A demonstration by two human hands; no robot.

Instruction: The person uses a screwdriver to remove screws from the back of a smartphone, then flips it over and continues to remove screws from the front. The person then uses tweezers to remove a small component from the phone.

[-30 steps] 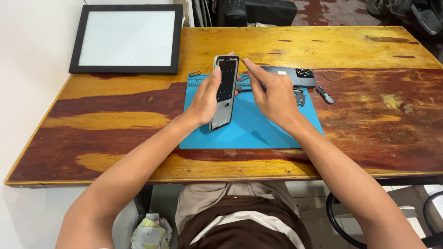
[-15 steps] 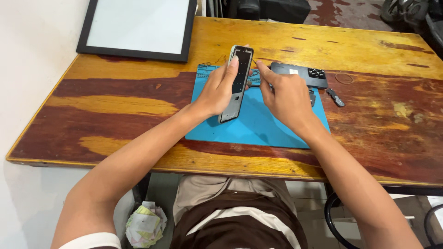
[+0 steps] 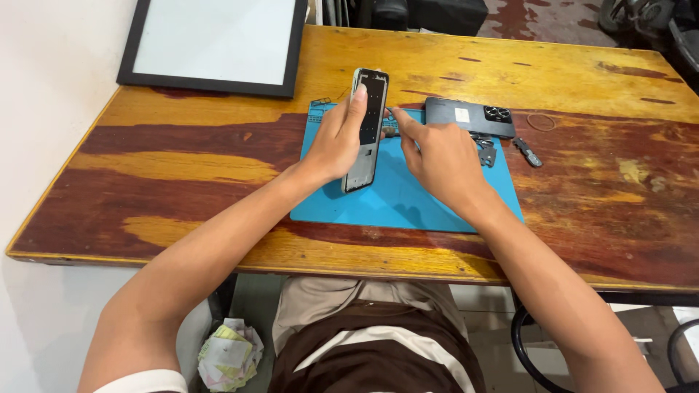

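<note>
While left hand [image 3: 336, 142] grips phone frame [image 3: 366, 131] upright, long axis toward mat's [image 3: 408, 200] far edge, right hand [image 3: 437, 156] pinches beside it, empty.

Both hands crowded the middle of the blue mat [image 3: 408, 196], the left hand [image 3: 336, 142] gripping an upright phone frame [image 3: 366, 124] and the right hand [image 3: 437, 156] just beside it. Along the mat's far right edge lay a dark back cover [image 3: 466, 116] and small metal parts [image 3: 486, 151]. A framed panel [image 3: 211, 45] blocked the desk's [image 3: 182, 167] far left corner. The near left and right stretches lay open.
</note>
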